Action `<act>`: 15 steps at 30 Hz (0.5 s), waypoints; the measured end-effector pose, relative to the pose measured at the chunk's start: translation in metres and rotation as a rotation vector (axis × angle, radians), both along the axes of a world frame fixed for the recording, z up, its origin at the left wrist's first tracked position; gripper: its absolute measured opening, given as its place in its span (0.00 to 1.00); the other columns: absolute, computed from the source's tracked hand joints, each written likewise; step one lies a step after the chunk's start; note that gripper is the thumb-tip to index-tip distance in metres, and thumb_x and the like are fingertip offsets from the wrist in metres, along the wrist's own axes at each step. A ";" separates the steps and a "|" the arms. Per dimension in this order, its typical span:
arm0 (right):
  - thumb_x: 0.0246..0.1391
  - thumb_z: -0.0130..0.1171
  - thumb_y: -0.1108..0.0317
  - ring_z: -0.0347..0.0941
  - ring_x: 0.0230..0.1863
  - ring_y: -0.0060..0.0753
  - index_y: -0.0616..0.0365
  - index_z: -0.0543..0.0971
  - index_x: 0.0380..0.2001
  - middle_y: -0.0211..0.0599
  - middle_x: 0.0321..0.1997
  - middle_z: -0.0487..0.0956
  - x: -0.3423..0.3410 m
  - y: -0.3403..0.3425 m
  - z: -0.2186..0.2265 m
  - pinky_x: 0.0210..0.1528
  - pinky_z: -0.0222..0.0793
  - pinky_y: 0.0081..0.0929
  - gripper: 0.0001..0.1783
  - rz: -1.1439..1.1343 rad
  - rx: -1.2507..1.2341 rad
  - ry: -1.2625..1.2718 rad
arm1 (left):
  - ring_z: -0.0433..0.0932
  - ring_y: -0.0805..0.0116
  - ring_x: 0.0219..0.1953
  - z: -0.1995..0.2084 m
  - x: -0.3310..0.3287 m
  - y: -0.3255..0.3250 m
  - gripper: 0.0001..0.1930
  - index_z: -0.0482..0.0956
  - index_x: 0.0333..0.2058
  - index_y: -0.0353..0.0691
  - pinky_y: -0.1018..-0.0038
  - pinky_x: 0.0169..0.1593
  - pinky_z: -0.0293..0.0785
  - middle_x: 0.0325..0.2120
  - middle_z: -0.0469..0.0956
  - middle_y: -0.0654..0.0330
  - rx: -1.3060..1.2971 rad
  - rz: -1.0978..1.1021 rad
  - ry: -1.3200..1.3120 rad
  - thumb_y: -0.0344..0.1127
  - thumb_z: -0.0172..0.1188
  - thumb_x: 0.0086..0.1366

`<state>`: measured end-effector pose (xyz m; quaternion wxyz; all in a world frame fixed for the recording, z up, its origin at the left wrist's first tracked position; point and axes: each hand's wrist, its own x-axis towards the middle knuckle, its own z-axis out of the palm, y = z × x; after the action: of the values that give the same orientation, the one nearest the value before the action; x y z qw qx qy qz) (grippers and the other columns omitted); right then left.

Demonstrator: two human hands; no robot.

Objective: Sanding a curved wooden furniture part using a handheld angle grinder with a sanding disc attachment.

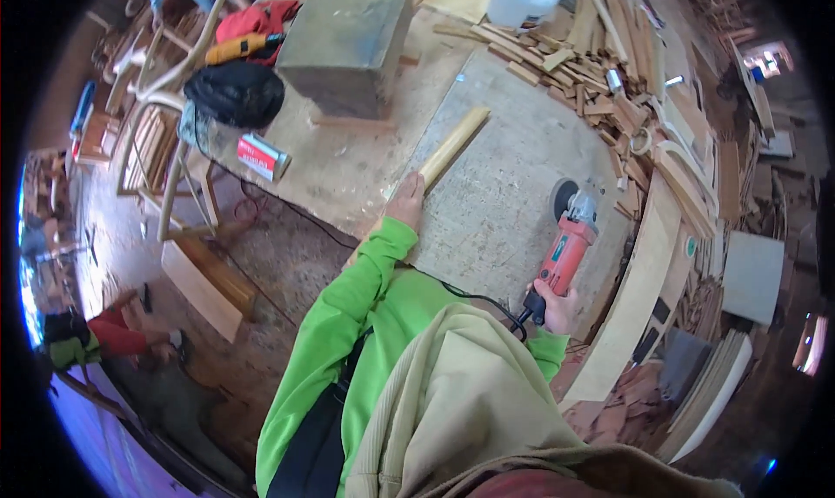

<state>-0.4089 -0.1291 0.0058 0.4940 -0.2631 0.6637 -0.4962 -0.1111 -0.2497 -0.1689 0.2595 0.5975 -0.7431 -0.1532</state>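
Note:
My left hand is closed around the near end of a light wooden strip, which slants away to the right over the grey work surface. In my right hand is a red angle grinder, gripped at its rear end. The grinder's dark disc points away from me, apart from the strip. A black cord runs from its back end past my body.
A grey metal box stands at the far left of the table, near a black bag and a red-and-white carton. Wood offcuts are heaped at the right. A person crouches at the lower left.

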 end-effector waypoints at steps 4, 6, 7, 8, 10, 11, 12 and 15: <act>0.45 0.65 0.75 0.77 0.23 0.33 0.66 0.73 0.34 0.44 0.25 0.79 0.004 0.027 0.003 0.27 0.75 0.28 0.12 -0.047 0.000 0.005 | 0.64 0.45 0.60 0.000 -0.016 -0.032 0.29 0.61 0.57 0.27 0.63 0.61 0.64 0.57 0.62 0.38 -0.052 -0.032 -0.074 0.22 0.53 0.55; 0.44 0.65 0.78 0.77 0.25 0.32 0.65 0.73 0.36 0.40 0.27 0.78 0.000 0.042 -0.007 0.28 0.75 0.27 0.15 -0.070 0.017 -0.006 | 0.65 0.46 0.58 0.005 -0.029 -0.054 0.25 0.62 0.55 0.25 0.64 0.62 0.63 0.55 0.64 0.39 -0.029 -0.027 -0.085 0.21 0.47 0.56; 0.43 0.65 0.80 0.77 0.26 0.31 0.64 0.72 0.38 0.37 0.29 0.77 -0.002 0.049 -0.010 0.29 0.75 0.27 0.18 -0.082 0.048 -0.014 | 0.65 0.46 0.58 0.009 -0.034 -0.062 0.25 0.62 0.55 0.25 0.64 0.62 0.63 0.55 0.64 0.39 -0.038 -0.026 -0.088 0.21 0.47 0.56; 0.43 0.65 0.80 0.77 0.26 0.31 0.64 0.71 0.40 0.37 0.29 0.77 0.001 0.056 -0.009 0.29 0.75 0.27 0.19 -0.099 0.040 -0.034 | 0.65 0.46 0.58 0.013 -0.040 -0.067 0.26 0.61 0.55 0.25 0.63 0.62 0.63 0.55 0.64 0.39 0.021 -0.019 -0.080 0.21 0.47 0.56; 0.43 0.64 0.80 0.77 0.25 0.32 0.64 0.71 0.40 0.38 0.29 0.77 0.004 0.060 -0.006 0.28 0.75 0.27 0.19 -0.115 0.055 -0.054 | 0.66 0.45 0.58 0.016 -0.040 -0.074 0.26 0.61 0.56 0.25 0.63 0.62 0.63 0.55 0.64 0.38 0.083 -0.009 -0.078 0.20 0.47 0.56; 0.43 0.64 0.80 0.77 0.25 0.32 0.64 0.71 0.40 0.39 0.28 0.77 0.007 0.064 -0.004 0.28 0.75 0.28 0.19 -0.131 0.076 -0.071 | 0.66 0.46 0.58 0.016 -0.037 -0.073 0.25 0.61 0.56 0.26 0.63 0.62 0.64 0.56 0.64 0.39 0.085 -0.009 -0.043 0.21 0.47 0.56; 0.43 0.64 0.80 0.77 0.25 0.32 0.64 0.71 0.40 0.39 0.28 0.77 0.009 0.067 -0.002 0.28 0.75 0.28 0.19 -0.127 0.082 -0.079 | 0.66 0.46 0.58 0.014 -0.033 -0.069 0.25 0.62 0.55 0.27 0.62 0.61 0.64 0.56 0.64 0.39 0.089 -0.007 -0.009 0.21 0.46 0.57; 0.48 0.61 0.73 0.77 0.23 0.34 0.65 0.73 0.34 0.44 0.24 0.78 0.015 0.069 0.002 0.28 0.75 0.28 0.11 -0.103 0.049 -0.077 | 0.70 0.45 0.54 -0.010 -0.001 -0.033 0.25 0.66 0.54 0.28 0.62 0.55 0.71 0.55 0.65 0.41 -0.200 -0.088 -0.024 0.24 0.56 0.56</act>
<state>-0.3937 -0.0606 0.0078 0.4994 -0.1973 0.6686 -0.5144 -0.1120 -0.2832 -0.1791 0.3020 0.5371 -0.7833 -0.0825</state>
